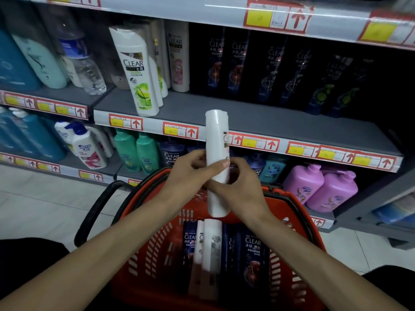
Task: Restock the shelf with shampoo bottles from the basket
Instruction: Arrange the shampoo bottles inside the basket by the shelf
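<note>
I hold a white shampoo bottle [217, 140] upright above the red basket [157, 250], seen side on. My left hand [190, 173] grips it from the left, thumb across its front. My right hand [240, 187] holds it from the right. The bottle's top reaches the front edge of the grey middle shelf [235, 113]. On that shelf stand white Clear bottles [139, 70] at the left and a row of dark Clear bottles [269, 68] at the right. Inside the basket lie more white bottles [208, 254] and dark bottles [253, 261].
Red and yellow price tags [179, 130] line the shelf edges. The lower shelf carries green bottles [137, 151], pink pump bottles [323, 187] and white pump bottles [87, 149]. Blue and teal bottles [33, 59] fill the left bay. The basket's black handle [98, 205] arches left over tiled floor.
</note>
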{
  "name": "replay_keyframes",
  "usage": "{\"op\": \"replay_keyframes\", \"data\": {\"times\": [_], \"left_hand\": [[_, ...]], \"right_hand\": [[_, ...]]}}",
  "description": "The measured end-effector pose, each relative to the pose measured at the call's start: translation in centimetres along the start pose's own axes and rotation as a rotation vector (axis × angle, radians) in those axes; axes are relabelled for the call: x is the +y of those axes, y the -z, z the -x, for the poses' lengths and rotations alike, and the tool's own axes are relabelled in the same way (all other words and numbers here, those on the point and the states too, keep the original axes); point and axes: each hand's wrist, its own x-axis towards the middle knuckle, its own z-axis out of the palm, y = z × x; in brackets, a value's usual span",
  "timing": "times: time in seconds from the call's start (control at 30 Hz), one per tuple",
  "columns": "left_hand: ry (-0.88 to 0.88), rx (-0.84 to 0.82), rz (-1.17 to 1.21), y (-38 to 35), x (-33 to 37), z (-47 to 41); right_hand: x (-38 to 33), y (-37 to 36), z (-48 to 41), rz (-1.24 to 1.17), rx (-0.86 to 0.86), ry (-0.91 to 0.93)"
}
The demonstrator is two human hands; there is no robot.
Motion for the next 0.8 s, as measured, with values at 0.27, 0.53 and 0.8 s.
{"op": "replay_keyframes", "data": {"times": [0.27, 0.53, 0.8], "left_hand": [[-0.014, 0.043, 0.238, 2.4, 0.8, -0.8], [-0.008, 0.06, 0.357, 3.5, 2.0, -2.0], [-0.176, 0.11, 0.208, 5.1, 4.4, -5.3]], "right_hand": [[-1.6, 0.5, -0.9, -0.196, -0.072, 0.02], [-3.0, 0.7, -2.8, -0.272, -0.271, -0.022], [-5.2, -1.5, -7.4, -0.223, -0.135, 0.109]]}}
